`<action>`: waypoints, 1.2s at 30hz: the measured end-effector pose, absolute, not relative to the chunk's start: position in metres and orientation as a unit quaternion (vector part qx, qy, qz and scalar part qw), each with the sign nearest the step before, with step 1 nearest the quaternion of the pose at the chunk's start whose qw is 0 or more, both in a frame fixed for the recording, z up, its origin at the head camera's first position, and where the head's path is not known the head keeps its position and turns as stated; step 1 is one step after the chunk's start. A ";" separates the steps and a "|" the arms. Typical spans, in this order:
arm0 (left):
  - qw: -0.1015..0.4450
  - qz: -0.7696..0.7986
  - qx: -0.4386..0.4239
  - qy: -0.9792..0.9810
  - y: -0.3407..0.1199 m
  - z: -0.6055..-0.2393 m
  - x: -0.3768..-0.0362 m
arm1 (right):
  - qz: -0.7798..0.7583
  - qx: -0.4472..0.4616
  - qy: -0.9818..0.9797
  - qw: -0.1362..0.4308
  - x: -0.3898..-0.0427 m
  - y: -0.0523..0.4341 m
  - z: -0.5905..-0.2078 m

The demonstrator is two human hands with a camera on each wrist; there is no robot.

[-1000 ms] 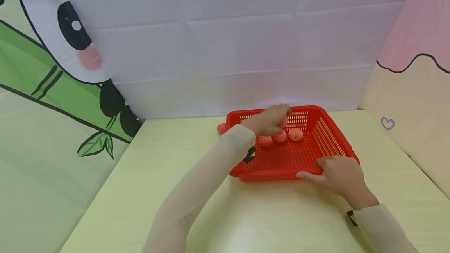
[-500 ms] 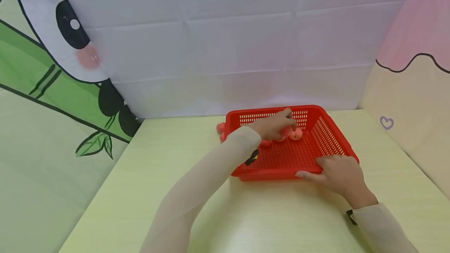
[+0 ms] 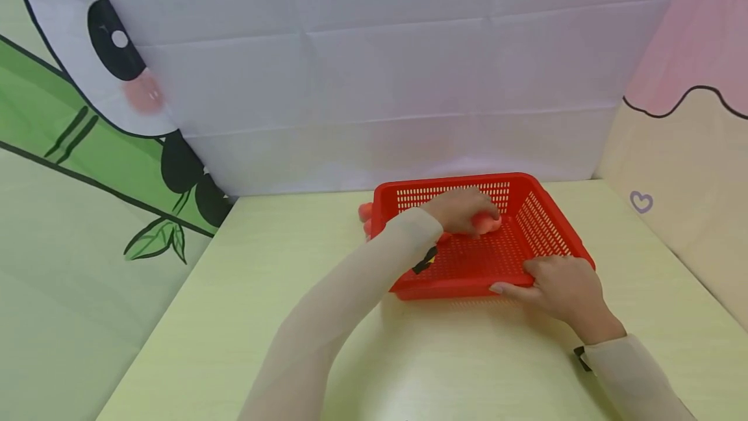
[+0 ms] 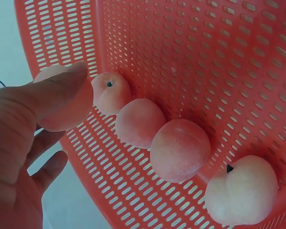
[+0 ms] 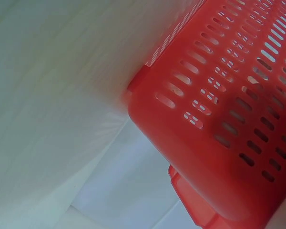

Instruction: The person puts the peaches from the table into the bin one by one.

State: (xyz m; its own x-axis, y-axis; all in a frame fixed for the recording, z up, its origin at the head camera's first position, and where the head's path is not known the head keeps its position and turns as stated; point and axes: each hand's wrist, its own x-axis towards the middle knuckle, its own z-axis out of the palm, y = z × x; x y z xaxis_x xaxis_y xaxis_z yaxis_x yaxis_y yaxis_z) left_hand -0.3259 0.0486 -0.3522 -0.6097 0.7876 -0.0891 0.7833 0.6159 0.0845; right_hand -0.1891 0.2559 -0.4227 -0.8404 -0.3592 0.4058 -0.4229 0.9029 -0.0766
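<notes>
A red plastic basket [image 3: 450,291] with slotted sides stands on the table. My left hand [image 3: 461,208] reaches inside it near the back wall, holding a peach [image 4: 69,109] between thumb and fingers. In the left wrist view, several other peaches [image 4: 180,150] lie in a row along the basket's slotted wall, and the nearest is a paler peach [image 4: 243,193]. The held peach is right beside the far end of that row. At the front right corner, my right hand [image 3: 567,291] grips the basket's rim, thumb along the outside; only its edge shows in the right wrist view.
More peaches [image 3: 365,212] sit outside the basket, against its left side and partly hidden. A pale table [image 3: 280,265] carries everything. Behind the basket hangs a light cloth wall [image 3: 374,83], with printed cloth at both sides.
My left hand has moved right and lower inside the basket, carrying the peach along the row. My right hand keeps its grip on the rim, and the basket has hardly moved.
</notes>
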 end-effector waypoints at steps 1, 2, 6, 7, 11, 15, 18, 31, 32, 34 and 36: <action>0.060 0.017 0.433 0.899 0.049 -0.353 -0.326 | 0.081 0.206 -0.956 0.195 -0.189 0.256 -0.423; 0.066 0.019 0.428 0.901 0.050 -0.353 -0.326 | 0.081 0.207 -0.955 0.197 -0.189 0.256 -0.423; 0.088 0.038 0.425 0.900 0.053 -0.354 -0.326 | 0.080 0.211 -0.953 0.201 -0.190 0.256 -0.422; 0.093 0.045 0.427 0.899 0.054 -0.354 -0.327 | 0.080 0.211 -0.953 0.201 -0.190 0.256 -0.422; 0.096 0.050 0.439 0.892 0.058 -0.357 -0.329 | 0.081 0.212 -0.952 0.205 -0.190 0.256 -0.421; 0.105 0.047 0.433 0.894 0.061 -0.360 -0.331 | 0.084 0.217 -0.948 0.216 -0.190 0.256 -0.422; 0.111 0.043 0.426 0.897 0.062 -0.364 -0.333 | 0.084 0.219 -0.946 0.223 -0.190 0.256 -0.423; 0.150 0.093 0.378 0.909 0.063 -0.373 -0.333 | 0.082 0.214 -0.950 0.214 -0.190 0.256 -0.424; 0.150 0.094 0.381 0.908 0.064 -0.374 -0.333 | 0.083 0.214 -0.950 0.212 -0.190 0.256 -0.423; 0.150 0.090 0.387 0.905 0.064 -0.375 -0.333 | 0.084 0.212 -0.951 0.211 -0.190 0.255 -0.423; 0.147 0.080 0.396 0.903 0.065 -0.376 -0.333 | 0.086 0.209 -0.952 0.209 -0.189 0.255 -0.423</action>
